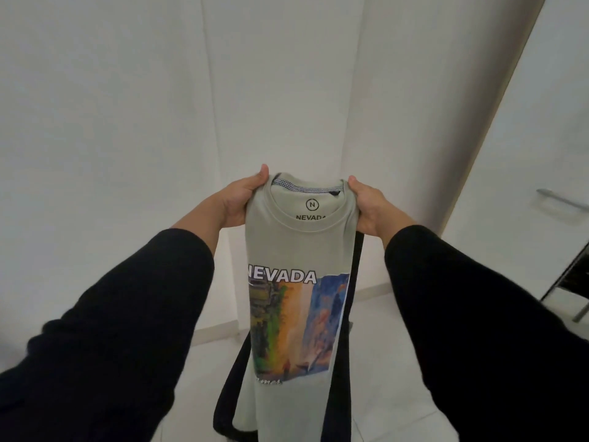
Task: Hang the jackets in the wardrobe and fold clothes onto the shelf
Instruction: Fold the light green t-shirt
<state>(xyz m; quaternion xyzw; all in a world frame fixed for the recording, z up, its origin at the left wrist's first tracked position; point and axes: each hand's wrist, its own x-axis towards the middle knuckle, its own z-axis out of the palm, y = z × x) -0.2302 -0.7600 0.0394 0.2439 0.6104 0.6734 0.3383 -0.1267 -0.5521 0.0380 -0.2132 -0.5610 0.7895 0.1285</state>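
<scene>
Both hands up front w/ sage tee [296,250] hung lengthwise, sides already folded in: left hand [237,202] & right hand [371,208] each pinching a shoulder; cross-fold + shelving left, jackets not in view, white wardrobe door [541,138] far right.

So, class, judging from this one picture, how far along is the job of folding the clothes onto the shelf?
Done: the T-shirt already looks narrowed, its sides and sleeves turned behind. In hand: the left hand and right hand grip it at the shoulders, and it hangs in the air with a dark strap beside it. Left: folding it shorter and shelving it. No shelf or jackets are in view, only a closed door with a handle.
</scene>
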